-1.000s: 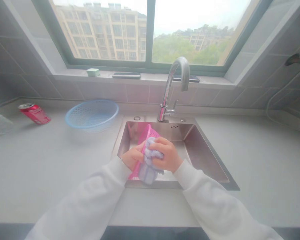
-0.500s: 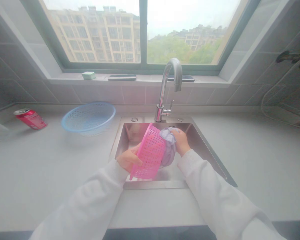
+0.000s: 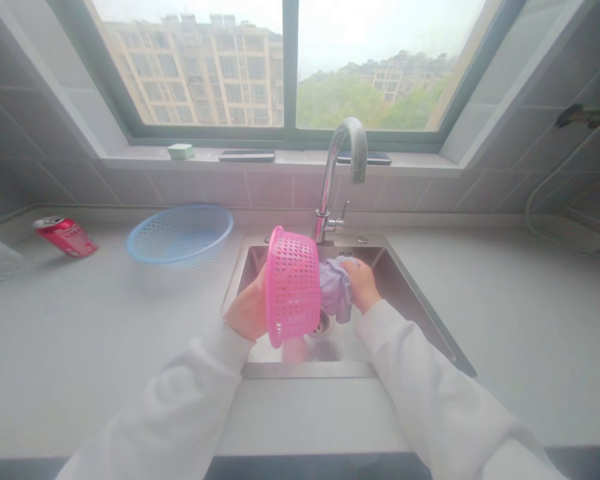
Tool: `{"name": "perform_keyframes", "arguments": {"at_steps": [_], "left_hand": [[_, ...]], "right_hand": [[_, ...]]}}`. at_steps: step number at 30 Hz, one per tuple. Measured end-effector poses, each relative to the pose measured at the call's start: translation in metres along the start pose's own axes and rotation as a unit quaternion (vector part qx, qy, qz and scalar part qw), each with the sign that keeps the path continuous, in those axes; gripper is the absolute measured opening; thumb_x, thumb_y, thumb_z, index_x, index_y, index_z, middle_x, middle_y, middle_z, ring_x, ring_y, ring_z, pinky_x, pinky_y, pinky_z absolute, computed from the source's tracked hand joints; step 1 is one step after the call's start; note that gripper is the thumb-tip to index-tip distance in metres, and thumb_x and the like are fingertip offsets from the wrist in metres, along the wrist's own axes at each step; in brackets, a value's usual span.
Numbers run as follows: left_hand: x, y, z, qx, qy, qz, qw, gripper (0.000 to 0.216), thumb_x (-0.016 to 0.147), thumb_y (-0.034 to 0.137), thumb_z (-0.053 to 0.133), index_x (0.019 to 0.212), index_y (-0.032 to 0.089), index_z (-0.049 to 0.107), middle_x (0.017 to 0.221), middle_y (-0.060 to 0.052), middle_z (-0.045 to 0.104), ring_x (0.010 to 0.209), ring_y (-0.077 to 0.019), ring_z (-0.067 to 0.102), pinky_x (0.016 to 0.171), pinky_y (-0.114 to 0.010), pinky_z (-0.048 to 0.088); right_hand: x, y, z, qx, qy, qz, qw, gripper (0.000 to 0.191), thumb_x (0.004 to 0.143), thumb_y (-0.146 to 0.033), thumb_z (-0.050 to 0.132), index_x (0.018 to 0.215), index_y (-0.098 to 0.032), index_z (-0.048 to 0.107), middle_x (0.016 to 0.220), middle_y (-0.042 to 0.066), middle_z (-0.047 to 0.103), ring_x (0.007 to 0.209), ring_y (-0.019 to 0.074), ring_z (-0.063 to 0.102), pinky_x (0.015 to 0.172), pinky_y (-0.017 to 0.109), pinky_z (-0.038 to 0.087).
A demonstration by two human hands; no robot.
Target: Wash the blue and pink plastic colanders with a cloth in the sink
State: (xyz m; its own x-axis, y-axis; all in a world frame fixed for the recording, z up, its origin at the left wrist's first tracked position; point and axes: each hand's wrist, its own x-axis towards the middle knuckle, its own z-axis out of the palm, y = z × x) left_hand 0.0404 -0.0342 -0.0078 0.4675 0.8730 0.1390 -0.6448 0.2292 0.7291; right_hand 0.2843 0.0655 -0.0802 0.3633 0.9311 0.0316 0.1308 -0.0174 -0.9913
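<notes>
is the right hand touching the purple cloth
Touching: the head view shows the right hand clasping the top of the purple cloth.

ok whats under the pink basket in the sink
The stainless steel sink floor lies below the pink plastic basket, the drain just right of it; the left hand and basket hide the patch directly beneath.

— Your basket (image 3: 293, 287), what's it made of?
— Glossy pink plastic, smooth. Your cloth (image 3: 334, 288) looks like matt, soft fabric; your sink (image 3: 405, 297), brushed steel; your faucet (image 3: 329, 188), polished chrome.
</notes>
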Motion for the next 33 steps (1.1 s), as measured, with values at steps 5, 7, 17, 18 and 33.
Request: {"name": "perform_keyframes", "arguments": {"at_steps": [5, 7, 17, 18, 33], "left_hand": [[0.006, -0.011, -0.007, 0.037, 0.003, -0.048, 0.998, 0.081, 0.072, 0.007, 0.075, 0.145, 0.028, 0.048, 0.125, -0.01, 0.069, 0.108, -0.028, 0.069, 0.097, -0.047, 0.054], [0.007, -0.014, -0.012, 0.035, -0.002, -0.043, 0.998, 0.084, 0.07, 0.002, 0.071, 0.146, 0.029, 0.047, 0.123, -0.01, 0.069, 0.107, -0.0276, 0.07, 0.096, -0.047, 0.054], [0.01, -0.021, -0.019, 0.04, 0.015, -0.097, 0.994, 0.099, 0.062, -0.001, 0.068, 0.151, 0.031, 0.04, 0.115, -0.007, 0.072, 0.091, -0.0214, 0.071, 0.081, -0.035, 0.056], [0.009, -0.023, -0.019, 0.039, 0.016, -0.097, 0.994, 0.1, 0.062, -0.002, 0.068, 0.152, 0.031, 0.039, 0.112, -0.006, 0.072, 0.089, -0.0201, 0.071, 0.079, -0.033, 0.056], [0.001, -0.042, -0.024, 0.052, -0.134, -0.187, 0.972, 0.119, 0.053, -0.005, 0.06, 0.159, 0.041, 0.031, 0.133, -0.003, 0.069, 0.112, -0.0257, 0.067, 0.091, -0.035, 0.049]], "right_hand": [[0.001, 0.001, 0.001, -0.008, -0.002, -0.004, 1.0, 0.024, 0.067, -0.038, 0.065, 0.079, -0.018, 0.072, 0.082, 0.006, 0.072, 0.08, 0.0222, 0.063, 0.069, 0.033, 0.05], [0.0, 0.0, 0.0, -0.006, -0.001, -0.006, 1.0, 0.024, 0.068, -0.038, 0.065, 0.079, -0.019, 0.071, 0.081, 0.005, 0.071, 0.077, 0.021, 0.062, 0.066, 0.032, 0.05], [-0.029, -0.03, 0.003, 0.001, -0.023, -0.067, 0.998, 0.026, 0.071, -0.037, 0.062, 0.087, -0.018, 0.07, 0.083, 0.004, 0.069, 0.076, 0.0202, 0.062, 0.071, 0.034, 0.051], [-0.038, -0.033, 0.004, -0.017, -0.035, -0.106, 0.994, 0.026, 0.071, -0.035, 0.061, 0.089, -0.019, 0.07, 0.084, 0.004, 0.069, 0.077, 0.0209, 0.062, 0.072, 0.034, 0.051], [-0.033, -0.043, -0.002, -0.144, -0.045, -0.274, 0.95, 0.03, 0.071, -0.03, 0.057, 0.097, -0.021, 0.069, 0.096, 0.006, 0.07, 0.091, 0.0263, 0.064, 0.092, 0.045, 0.052]]}}
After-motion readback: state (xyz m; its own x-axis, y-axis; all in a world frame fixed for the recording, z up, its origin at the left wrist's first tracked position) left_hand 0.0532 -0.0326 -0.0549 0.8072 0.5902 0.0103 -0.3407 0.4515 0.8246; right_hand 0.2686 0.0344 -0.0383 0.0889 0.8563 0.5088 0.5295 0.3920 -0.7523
